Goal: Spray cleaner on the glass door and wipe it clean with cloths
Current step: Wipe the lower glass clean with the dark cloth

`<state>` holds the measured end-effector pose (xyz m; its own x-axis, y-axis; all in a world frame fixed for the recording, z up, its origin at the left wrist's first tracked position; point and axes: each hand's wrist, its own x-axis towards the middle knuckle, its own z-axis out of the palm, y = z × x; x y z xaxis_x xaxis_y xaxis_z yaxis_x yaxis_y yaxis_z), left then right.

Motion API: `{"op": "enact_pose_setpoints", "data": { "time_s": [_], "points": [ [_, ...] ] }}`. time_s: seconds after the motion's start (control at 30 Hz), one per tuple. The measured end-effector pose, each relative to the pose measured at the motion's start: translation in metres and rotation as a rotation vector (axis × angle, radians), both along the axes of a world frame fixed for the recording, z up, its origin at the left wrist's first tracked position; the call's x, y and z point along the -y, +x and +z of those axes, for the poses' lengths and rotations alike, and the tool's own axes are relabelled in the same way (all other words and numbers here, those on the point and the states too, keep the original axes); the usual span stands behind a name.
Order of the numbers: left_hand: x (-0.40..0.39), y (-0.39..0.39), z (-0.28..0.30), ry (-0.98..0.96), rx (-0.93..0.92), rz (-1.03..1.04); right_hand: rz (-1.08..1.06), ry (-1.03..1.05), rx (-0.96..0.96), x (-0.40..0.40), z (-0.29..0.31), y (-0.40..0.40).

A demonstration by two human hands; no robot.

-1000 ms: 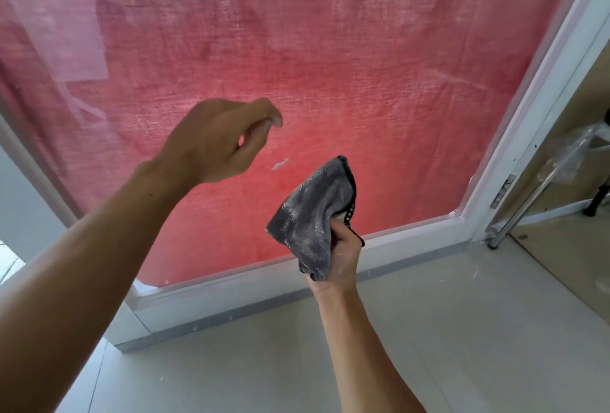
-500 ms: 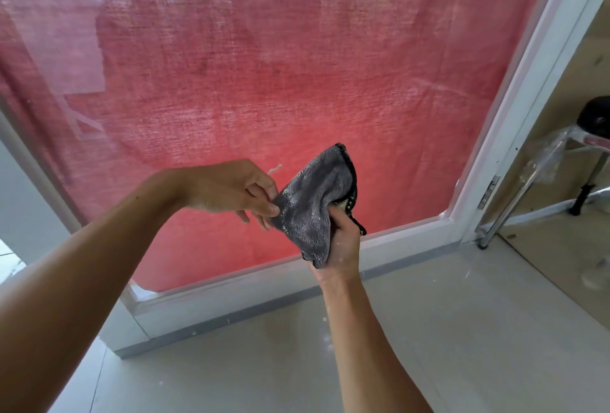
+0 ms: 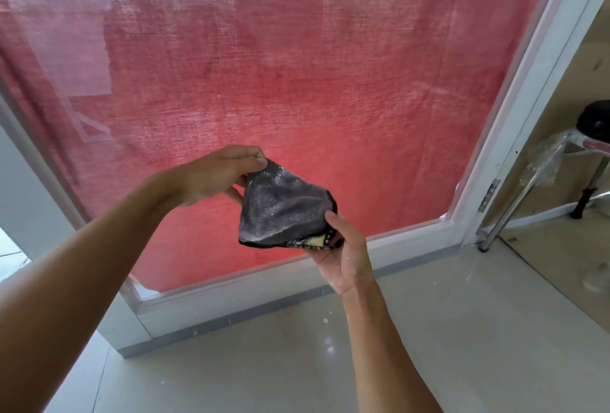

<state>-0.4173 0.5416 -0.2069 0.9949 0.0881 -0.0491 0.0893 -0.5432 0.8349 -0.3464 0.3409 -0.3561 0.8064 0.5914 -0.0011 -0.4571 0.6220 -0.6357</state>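
A dark grey cloth [image 3: 284,211], dusted with white residue and showing a yellow patterned underside, is stretched between both hands in front of the glass door [image 3: 297,76]. My left hand [image 3: 218,178] pinches the cloth's upper left corner between thumb and fingers. My right hand [image 3: 343,247] grips its lower right edge from below. A red fabric hangs behind the glass and fills the pane. The white door frame [image 3: 396,241] runs along the bottom and up the right side. No spray bottle is in view.
Pale tiled floor [image 3: 297,363] with white specks lies below the door. At right, a metal pole [image 3: 515,208] wrapped in clear plastic leans near the hinge, beside a black stand [image 3: 584,201] and a dark object [image 3: 594,119]. Another white frame [image 3: 29,181] stands at left.
My left hand came down from near the glass, took the cloth's corner and pulled it up and left. The cloth has spread from a folded bunch into a wider shape.
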Motion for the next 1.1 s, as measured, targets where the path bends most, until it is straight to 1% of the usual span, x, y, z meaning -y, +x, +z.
{"op": "enact_pose_setpoints", "data": {
  "time_s": [0.1,0.17,0.27,0.37,0.43,0.5,0.57,0.7,0.83,0.9,0.97,1.03,1.1],
  "points": [
    [0.000,0.004,-0.007,0.013,0.075,0.048,0.070,0.041,-0.038,-0.008,-0.005,-0.008],
    [-0.001,0.006,-0.010,0.036,0.105,0.028,0.062,0.019,-0.096,-0.015,-0.003,-0.014],
    [0.000,0.005,-0.015,0.097,0.104,-0.010,0.042,0.007,-0.184,-0.023,-0.002,-0.019],
    [0.004,0.005,-0.019,0.083,0.097,-0.028,0.067,0.052,-0.178,-0.027,-0.007,-0.024],
    [0.006,0.006,-0.020,0.059,0.096,0.007,0.090,0.142,-0.136,-0.029,-0.011,-0.029],
    [0.007,0.004,-0.021,0.036,0.048,0.052,0.102,0.268,-0.105,-0.030,-0.011,-0.031],
    [0.009,0.003,-0.023,0.001,-0.040,0.069,0.076,0.326,-0.075,-0.031,-0.009,-0.029],
    [0.015,0.002,-0.024,-0.051,-0.203,0.061,0.041,0.309,0.004,-0.035,0.005,-0.020],
    [0.020,0.002,-0.022,-0.147,-0.296,0.024,-0.046,0.335,-0.068,-0.038,0.015,-0.015],
    [0.023,0.001,-0.019,-0.248,-0.325,-0.023,-0.110,0.317,-0.089,-0.038,0.016,-0.013],
    [0.023,-0.002,-0.017,-0.325,-0.373,-0.106,-0.200,0.224,-0.068,-0.035,0.018,-0.012],
    [0.022,-0.005,-0.017,-0.260,-0.390,-0.215,-0.265,0.113,-0.023,-0.034,0.024,-0.012],
    [0.019,-0.006,-0.020,-0.186,-0.368,-0.226,-0.343,0.007,0.023,-0.035,0.029,-0.011]
  ]
}}
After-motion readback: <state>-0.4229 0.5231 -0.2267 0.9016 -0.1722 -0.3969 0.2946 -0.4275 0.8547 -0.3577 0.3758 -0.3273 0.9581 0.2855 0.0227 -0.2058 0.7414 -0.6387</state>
